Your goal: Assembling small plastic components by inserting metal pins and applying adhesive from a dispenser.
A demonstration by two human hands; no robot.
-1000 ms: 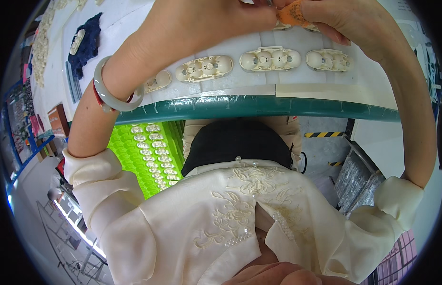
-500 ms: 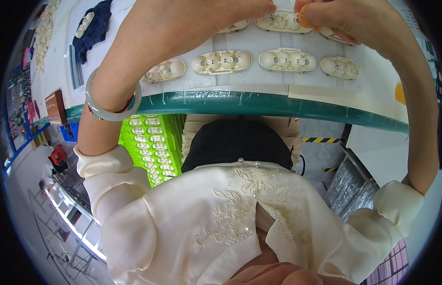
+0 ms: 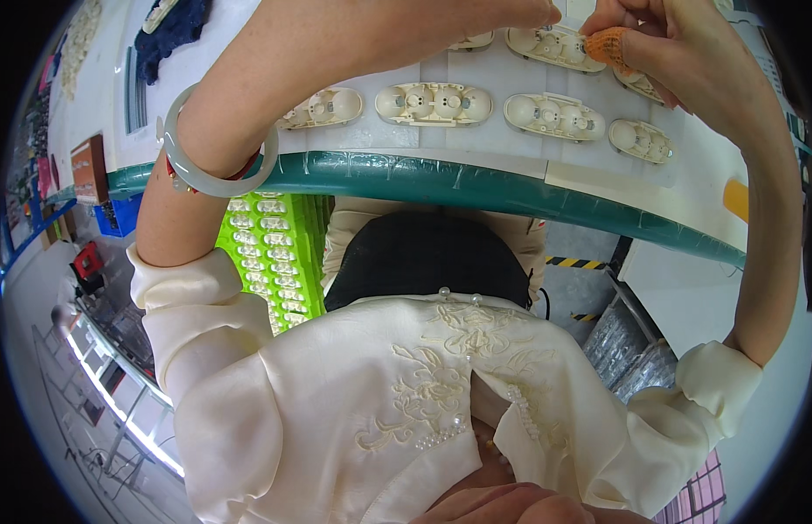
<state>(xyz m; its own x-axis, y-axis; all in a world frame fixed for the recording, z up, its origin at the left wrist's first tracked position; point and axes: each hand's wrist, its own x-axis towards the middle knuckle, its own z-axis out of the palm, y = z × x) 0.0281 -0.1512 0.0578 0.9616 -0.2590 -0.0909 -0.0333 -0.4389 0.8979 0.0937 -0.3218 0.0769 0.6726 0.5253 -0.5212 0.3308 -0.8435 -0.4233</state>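
Note:
Both hands are at the far side of the white work surface, over a cream oval plastic housing (image 3: 552, 47) with round domes and small metal parts. My left hand (image 3: 476, 22) comes in from the left, fingers drawn together above the housing's left part; the top edge of the picture cuts it off. My right hand (image 3: 663, 44) is at the housing's right end, its fingers bent inward, with an orange textured finger cover (image 3: 608, 49) on one finger. Anything small between either hand's fingertips is hidden. Another cream housing (image 3: 637, 83) lies partly under my right hand.
Nearer me runs a row of similar housings (image 3: 434, 104) along the green table edge (image 3: 406, 173). A dark blue cloth (image 3: 172, 44) lies at the far left, near a brown block (image 3: 89, 170). Below the table stands a bright green tray (image 3: 311, 253) holding many white parts.
The view has shifted a little, so the housings sit differently in the picture. Both hands stay over the same housing, and the orange-covered finger remains at its right end.

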